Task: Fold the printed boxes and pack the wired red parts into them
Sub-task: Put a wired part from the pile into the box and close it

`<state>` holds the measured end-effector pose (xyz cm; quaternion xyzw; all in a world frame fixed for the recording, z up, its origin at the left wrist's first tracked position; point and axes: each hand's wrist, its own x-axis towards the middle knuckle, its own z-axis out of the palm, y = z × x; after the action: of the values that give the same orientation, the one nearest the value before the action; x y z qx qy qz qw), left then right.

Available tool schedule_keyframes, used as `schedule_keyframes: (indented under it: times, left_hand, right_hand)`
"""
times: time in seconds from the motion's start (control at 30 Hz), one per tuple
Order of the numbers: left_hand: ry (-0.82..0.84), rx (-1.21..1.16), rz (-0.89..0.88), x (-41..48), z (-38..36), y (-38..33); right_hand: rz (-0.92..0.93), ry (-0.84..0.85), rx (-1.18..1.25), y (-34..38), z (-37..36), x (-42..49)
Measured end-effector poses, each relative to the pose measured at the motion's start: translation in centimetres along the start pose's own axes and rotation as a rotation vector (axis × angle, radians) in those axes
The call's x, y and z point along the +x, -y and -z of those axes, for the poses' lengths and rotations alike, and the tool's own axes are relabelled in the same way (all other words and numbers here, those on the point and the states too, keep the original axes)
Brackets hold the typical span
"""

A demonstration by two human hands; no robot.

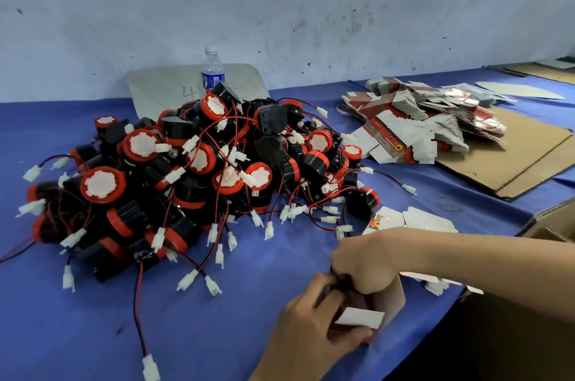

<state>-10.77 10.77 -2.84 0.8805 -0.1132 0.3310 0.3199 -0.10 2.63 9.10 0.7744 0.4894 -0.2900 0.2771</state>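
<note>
handwritten 4 on the grey board (pixel 168 88), bottle label (pixel 212 77) illegible

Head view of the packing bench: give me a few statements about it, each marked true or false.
The pile of wired red parts lies on the blue cloth. True.
The water bottle lies on its side. False: it stands upright behind the pile.
The left hand and the right hand are both at one printed box. True.
The flat printed boxes are heaped left of the pile. False: they are right of it, partly on brown cardboard.
</note>
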Motion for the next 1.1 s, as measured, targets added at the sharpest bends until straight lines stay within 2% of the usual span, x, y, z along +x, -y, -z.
schedule_keyframes:
  times: [0.03,0.1,0.33,0.37,0.43,0.57,0.63,0.73,0.83,1.1]
  left_hand:
    - [0.003,0.010,-0.003,0.1,0.1,-0.1]
    - [-0.009,0.028,-0.018,0.1,0.0,0.0]
    - [-0.009,-0.114,0.023,-0.1,-0.5,-0.2]
    - [0.000,-0.145,0.058,-0.2,-0.6,-0.3]
    - [0.007,-0.181,0.117,-0.2,-0.9,-0.3]
    - [0.042,-0.269,0.196,0.5,-1.2,-0.4]
    - [0.081,-0.262,0.202,0.8,-1.4,-0.5]
    - [0.046,-0.303,0.241,0.7,-1.7,-0.7]
    - [0.043,-0.369,0.376,0.6,-1.9,-1.2]
    - [-0.008,-0.470,0.597,0.4,-2.7,-1.5]
  right_hand:
    - [-0.028,0.078,0.012,0.2,0.5,-0.1]
    - [-0.061,0.107,0.007,0.7,0.8,-0.3]
    - [-0.080,-0.132,-0.033,1.5,-1.1,-1.6]
    - [-0.106,-0.217,-0.022,1.5,-1.0,-2.0]
    - [-0.147,-0.504,0.082,0.5,-1.1,-3.2]
    - [-0.163,-1.195,0.789,-0.8,-3.6,-5.8]
    - [-0.182,-1.338,1.077,0.7,-6.3,-5.2]
    - [-0.228,-1.431,1.426,3.5,-9.8,-2.4]
    - [-0.203,-1.451,1.621,5.4,-11.0,-0.6]
    - [-0.123,-1.521,1.749,6.0,-10.4,0.5]
